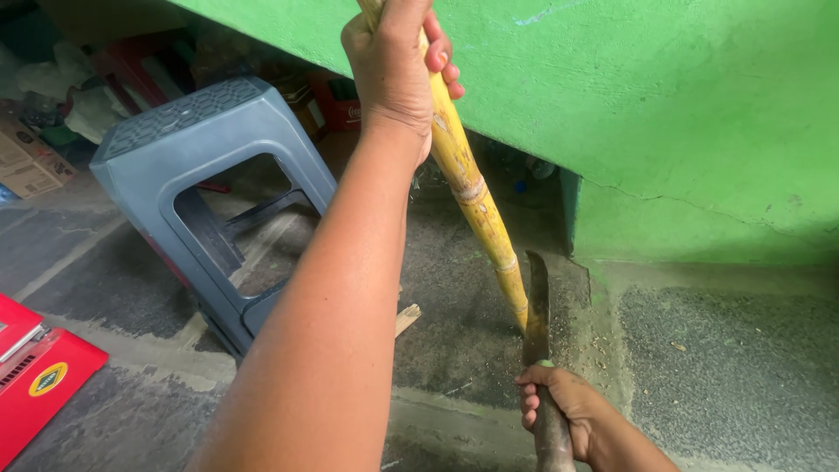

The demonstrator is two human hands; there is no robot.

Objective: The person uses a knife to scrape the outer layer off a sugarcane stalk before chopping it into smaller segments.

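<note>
L hand wrapped tight round yellow cane, R hand clenched on knife, blade vs cane's lower end, beside grey stool.

A: L hand grips a yellow cane stalk, tilted, lower end near the concrete floor.

B: R hand holds a dark blade (upright), prob. touching the stalk. Grey plastic stool at left, green wall behind.

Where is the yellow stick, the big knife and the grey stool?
Sugarcane stalk (472, 192), head view, on its yellow middle section.
Machete (535, 306), head view, on the dark blade.
Grey plastic stool (188, 118), head view, on its textured seat.
</note>
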